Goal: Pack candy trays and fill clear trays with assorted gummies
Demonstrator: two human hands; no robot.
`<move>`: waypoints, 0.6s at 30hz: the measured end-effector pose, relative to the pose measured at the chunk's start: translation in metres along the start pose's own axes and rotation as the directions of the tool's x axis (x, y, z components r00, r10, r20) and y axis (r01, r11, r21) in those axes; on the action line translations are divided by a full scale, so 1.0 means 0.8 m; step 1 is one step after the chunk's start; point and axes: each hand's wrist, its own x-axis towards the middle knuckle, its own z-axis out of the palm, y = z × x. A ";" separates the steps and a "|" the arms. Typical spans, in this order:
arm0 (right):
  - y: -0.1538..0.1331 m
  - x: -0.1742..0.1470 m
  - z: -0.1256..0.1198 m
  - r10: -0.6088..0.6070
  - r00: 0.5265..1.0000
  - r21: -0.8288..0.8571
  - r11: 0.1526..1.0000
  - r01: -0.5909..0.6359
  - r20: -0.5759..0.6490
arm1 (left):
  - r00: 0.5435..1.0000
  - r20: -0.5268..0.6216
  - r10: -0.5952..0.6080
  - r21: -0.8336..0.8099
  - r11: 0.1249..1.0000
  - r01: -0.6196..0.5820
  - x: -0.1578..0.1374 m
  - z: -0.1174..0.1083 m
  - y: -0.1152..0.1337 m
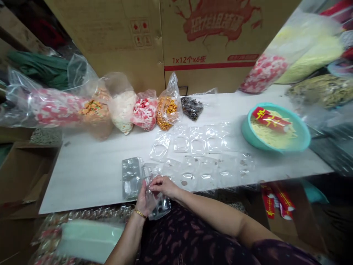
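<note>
At the table's front edge, my left hand (143, 200) is wrapped round a clear plastic tray (161, 211), which looks like one or more thin moulded pieces. Thumb and fingers of my right hand (167, 187) pinch together at its upper edge. Just left of the hands lies a stack of clear plastic trays (131, 176). Two rows of similar single trays (198, 141) are spread out on the white table (91, 169) to the right. Dark or brownish bits show in some trays of the front row. Glare blurs their outlines.
Bags of pink-and-white pieces (145, 112), orange bits (166, 112) and dark bits (192, 107) stand along the back, before a large cardboard box (132, 22). A turquoise bowl (248, 132) with pale shreds and a red packet sits right. An open carton (20, 173) stands left.
</note>
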 end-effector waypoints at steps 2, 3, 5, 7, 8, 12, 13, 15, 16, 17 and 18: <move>-0.003 -0.004 -0.004 0.038 0.999 0.042 0.998 -0.037 -0.019 | 0.999 0.031 -0.033 -0.013 0.999 0.033 -0.001 0.006 -0.003; -0.004 -0.007 -0.006 0.053 0.998 0.047 0.998 -0.052 -0.018 | 0.998 0.042 -0.052 -0.015 0.998 0.053 -0.001 0.008 -0.005; -0.006 -0.012 -0.010 0.071 0.997 0.034 0.997 -0.071 -0.010 | 0.995 0.048 -0.082 -0.020 0.996 0.083 -0.003 0.012 -0.008; -0.006 -0.015 -0.013 0.079 0.997 0.021 0.997 -0.079 -0.004 | 0.996 0.042 -0.080 -0.032 0.996 0.082 -0.004 0.013 -0.013; -0.005 -0.016 -0.015 0.088 0.996 0.017 0.996 -0.088 0.005 | 0.997 0.042 -0.068 -0.035 0.997 0.069 -0.004 0.013 -0.016; -0.002 -0.012 -0.013 0.034 0.999 -0.148 0.988 -0.031 0.018 | 1.000 0.013 -0.026 0.058 0.998 0.025 0.004 0.014 -0.024; -0.002 -0.011 -0.011 -0.015 1.000 -0.212 0.977 0.015 -0.001 | 1.000 -0.014 -0.018 0.090 0.996 0.019 0.006 0.015 -0.023; -0.005 -0.011 -0.006 -0.124 0.991 -0.298 0.949 0.104 -0.049 | 0.996 -0.075 0.057 0.149 0.988 -0.045 0.012 0.015 -0.018; -0.008 -0.012 -0.005 -0.156 0.985 -0.314 0.941 0.127 -0.069 | 0.987 -0.099 0.127 0.183 0.977 -0.107 0.014 0.014 -0.014; -0.011 -0.014 -0.006 -0.170 0.982 -0.320 0.938 0.136 -0.082 | 0.971 -0.114 0.209 0.224 0.958 -0.179 0.016 0.012 -0.009; -0.015 -0.017 -0.009 -0.169 0.981 -0.323 0.937 0.131 -0.092 | 0.952 -0.118 0.282 0.267 0.932 -0.243 0.017 0.009 -0.004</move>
